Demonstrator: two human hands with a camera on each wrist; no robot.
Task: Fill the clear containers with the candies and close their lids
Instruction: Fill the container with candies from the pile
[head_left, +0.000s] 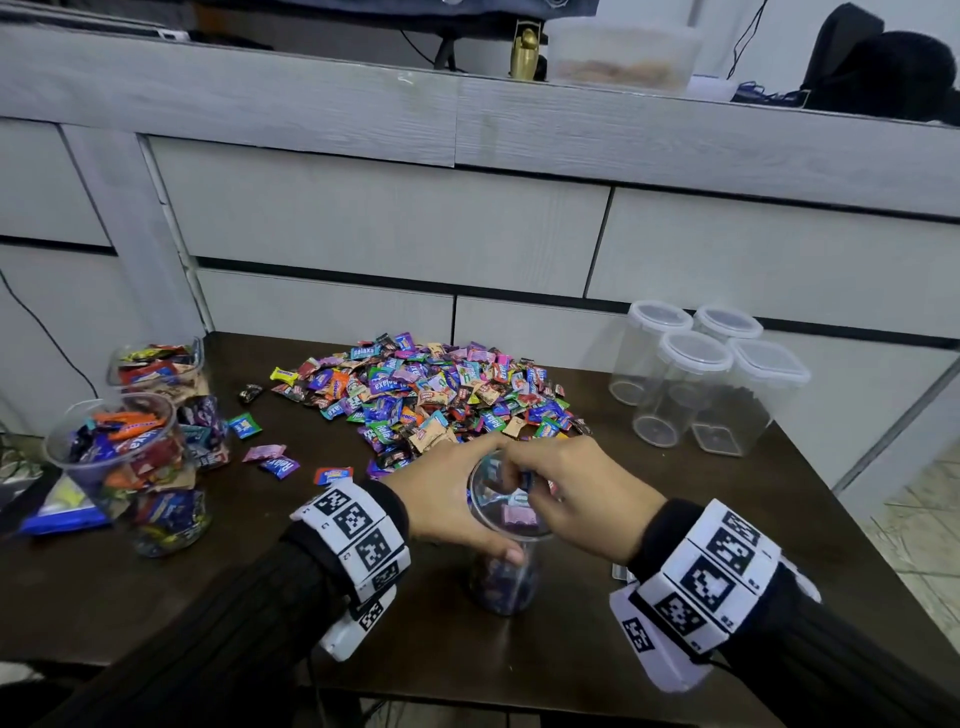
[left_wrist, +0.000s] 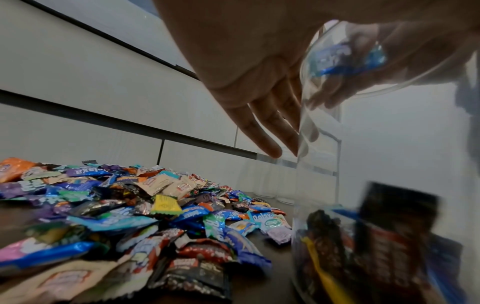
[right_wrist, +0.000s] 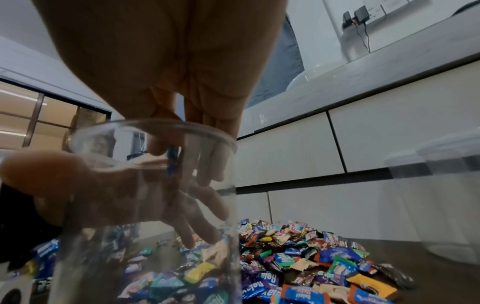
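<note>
Clear round jar (head_left: 503, 551) lower centre, part-filled, smooth plastic, left hand (head_left: 447, 499) wrapped round its wall, right hand (head_left: 566, 493) pinching blue candy (left_wrist: 335, 59) over rim, crinkly foil pile (head_left: 441, 395) behind.

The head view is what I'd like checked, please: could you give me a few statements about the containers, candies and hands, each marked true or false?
1. The left hand grips the open clear container near the table's front edge. True.
2. The right hand rests flat on the table. False: its fingers reach into the container's mouth with a blue-wrapped candy.
3. The four containers at the right have lids on and look empty. True.
4. The container being filled is full to the rim. False: candies fill only its lower part.
5. The candy pile lies behind the hands. True.
</note>
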